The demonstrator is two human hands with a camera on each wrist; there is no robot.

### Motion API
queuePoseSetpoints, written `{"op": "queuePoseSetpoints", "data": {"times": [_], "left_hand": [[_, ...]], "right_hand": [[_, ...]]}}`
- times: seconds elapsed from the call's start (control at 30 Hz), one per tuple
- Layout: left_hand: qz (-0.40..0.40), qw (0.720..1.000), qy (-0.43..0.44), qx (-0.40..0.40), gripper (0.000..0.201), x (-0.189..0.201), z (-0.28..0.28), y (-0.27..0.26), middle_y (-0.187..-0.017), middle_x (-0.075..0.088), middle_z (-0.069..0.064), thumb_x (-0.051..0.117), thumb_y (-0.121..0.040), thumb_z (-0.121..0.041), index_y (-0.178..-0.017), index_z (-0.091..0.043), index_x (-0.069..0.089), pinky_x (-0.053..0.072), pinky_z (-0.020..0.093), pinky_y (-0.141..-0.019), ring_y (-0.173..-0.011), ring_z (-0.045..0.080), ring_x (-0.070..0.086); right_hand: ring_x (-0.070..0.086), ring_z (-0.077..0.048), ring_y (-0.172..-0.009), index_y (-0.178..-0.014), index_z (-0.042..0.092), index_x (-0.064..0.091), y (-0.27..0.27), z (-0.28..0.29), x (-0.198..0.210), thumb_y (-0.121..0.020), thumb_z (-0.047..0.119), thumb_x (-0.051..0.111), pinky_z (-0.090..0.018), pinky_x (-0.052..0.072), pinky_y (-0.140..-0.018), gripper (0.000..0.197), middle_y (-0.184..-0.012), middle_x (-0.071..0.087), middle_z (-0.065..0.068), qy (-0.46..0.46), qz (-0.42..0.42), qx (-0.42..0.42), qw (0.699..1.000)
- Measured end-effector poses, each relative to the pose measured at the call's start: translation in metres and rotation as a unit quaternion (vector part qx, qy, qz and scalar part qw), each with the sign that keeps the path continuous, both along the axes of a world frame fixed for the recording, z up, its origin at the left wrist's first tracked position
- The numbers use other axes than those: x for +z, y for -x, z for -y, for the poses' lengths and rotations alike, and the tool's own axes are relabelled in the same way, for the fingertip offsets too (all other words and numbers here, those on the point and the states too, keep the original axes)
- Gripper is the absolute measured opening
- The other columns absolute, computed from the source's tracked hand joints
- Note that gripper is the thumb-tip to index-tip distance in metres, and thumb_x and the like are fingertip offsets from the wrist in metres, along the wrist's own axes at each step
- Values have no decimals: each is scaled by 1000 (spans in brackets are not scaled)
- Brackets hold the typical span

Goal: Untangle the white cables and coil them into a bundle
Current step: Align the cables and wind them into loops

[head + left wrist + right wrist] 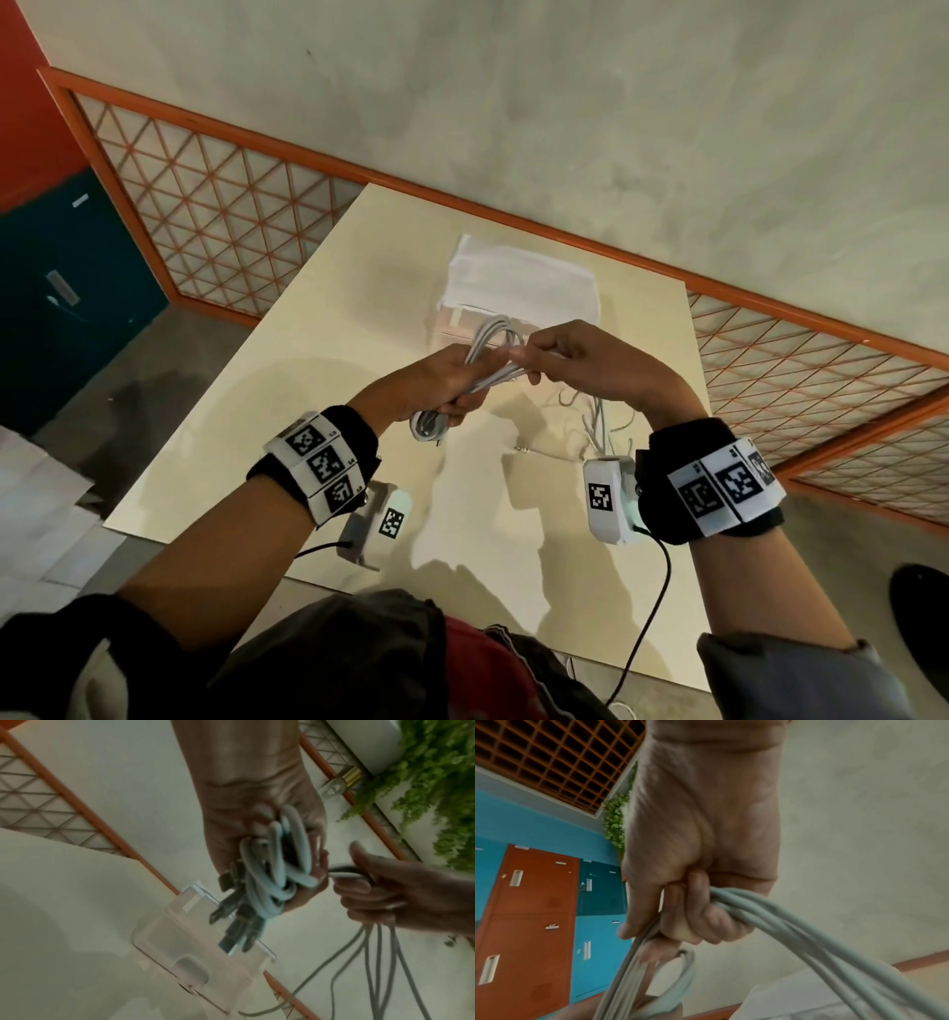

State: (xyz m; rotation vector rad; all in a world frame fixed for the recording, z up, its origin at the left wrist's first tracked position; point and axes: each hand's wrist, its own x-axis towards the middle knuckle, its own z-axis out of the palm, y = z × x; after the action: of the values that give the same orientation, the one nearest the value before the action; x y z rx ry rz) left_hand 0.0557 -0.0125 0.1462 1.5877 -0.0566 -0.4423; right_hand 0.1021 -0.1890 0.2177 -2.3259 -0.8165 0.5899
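Observation:
Several white cables (488, 354) are gathered in a partly coiled bundle held above the cream table (287, 390). My left hand (441, 383) grips the coil (272, 866), and the plug ends (231, 927) hang below the fist. Just to its right, my right hand (575, 367) is curled round the loose strands (770, 914) leading out of the coil. From that hand the free lengths (380, 953) hang down to a loose tangle (595, 416) on the table, with one plug end (524, 449) lying flat.
A white lidded plastic box (518, 280) stands on the table just beyond my hands, also seen as a clear box (195, 959) in the left wrist view. An orange-framed lattice railing (215, 205) runs behind the table. Blue and red lockers (539, 902) stand at the left.

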Motion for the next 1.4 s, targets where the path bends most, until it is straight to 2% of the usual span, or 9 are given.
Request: {"op": "queuePoseSetpoints", "data": {"times": [0.13, 0.27, 0.4, 0.57, 0.67, 0.87, 1.0, 1.17, 1.4], "left_hand": [[5, 999, -38, 4, 62, -4, 4, -4, -45, 38, -4, 35, -83, -73, -75, -13, 51, 31, 20, -40, -39, 11, 29], [-36, 998, -44, -9, 79, -7, 12, -3, -50, 36, 0, -4, -81, -74, -72, -12, 44, 31, 21, -41, -40, 12, 29], [-55, 998, -3, -35, 82, -8, 19, 0, -48, 33, 0, -10, -80, -74, -63, -14, 43, 27, 20, -41, -39, 12, 25], [-54, 996, 6, -67, 72, 1, 16, 2, -46, 31, -5, 21, -77, -82, -67, -14, 45, 23, 18, -40, -40, 10, 21], [3, 995, -69, -66, 42, 3, 15, 4, -49, 32, -4, 53, -90, -51, -72, -13, 48, 30, 22, -41, -42, 12, 27], [7, 998, 12, -58, 36, 5, 10, 6, -46, 28, -4, 51, -95, -38, -68, -16, 41, 29, 21, -39, -36, 10, 21], [24, 997, 66, -24, 34, 2, 2, 2, -46, 25, -5, 53, -95, -29, -65, -19, 39, 26, 24, -41, -35, 7, 21], [52, 991, 119, 42, 32, -5, 7, -3, -48, 22, -2, 51, -96, -27, -70, -14, 40, 37, 22, -43, -33, 7, 23], [80, 980, 125, 131, 34, -5, 21, -14, -47, 30, 0, 46, -99, -26, -70, -7, 49, 36, 22, -41, -32, 10, 26]], "right_hand": [[41, -4, -51, -72, 13, 64, -1, -9, -1, -96, 38, 48, -21, 34, -55, 38, -53, 53, 21, 14, 33, 10, 999], [45, -4, -58, -81, 5, 61, -3, -10, 1, -99, 28, 46, -23, 35, -61, 32, -65, 53, 8, -12, -3, 12, 1000], [45, -12, -55, -101, 10, 46, -4, -9, -7, -92, 27, 59, -20, 32, -50, 24, -67, 58, -6, -133, -40, -61, 988], [39, -14, -49, -103, 12, 36, -8, -9, -12, -87, 23, 66, -22, 29, -48, 36, -54, 56, 3, -192, -61, -106, 974], [33, -7, -42, -100, 13, 37, -15, -7, -9, -81, 28, 73, -17, 26, -43, 43, -52, 48, 3, -167, -49, -114, 978], [30, -12, -50, -85, 10, 48, -19, 5, -22, -85, 45, 63, -25, 26, -51, 38, -53, 40, 1, -197, -37, -145, 969], [32, -9, -57, -114, 20, 65, -8, 4, -32, -98, 34, 43, -19, 30, -54, 31, -63, 35, -4, -270, -55, -138, 951], [42, -15, -63, -136, 28, 50, 3, -20, -47, -101, 28, 40, -22, 40, -61, 37, -75, 42, -13, -310, -45, -180, 933], [61, -15, -101, -137, 32, 47, 5, -46, -41, -98, 39, 27, -19, 45, -91, 44, -127, 56, -20, -306, -46, -276, 910]]}}
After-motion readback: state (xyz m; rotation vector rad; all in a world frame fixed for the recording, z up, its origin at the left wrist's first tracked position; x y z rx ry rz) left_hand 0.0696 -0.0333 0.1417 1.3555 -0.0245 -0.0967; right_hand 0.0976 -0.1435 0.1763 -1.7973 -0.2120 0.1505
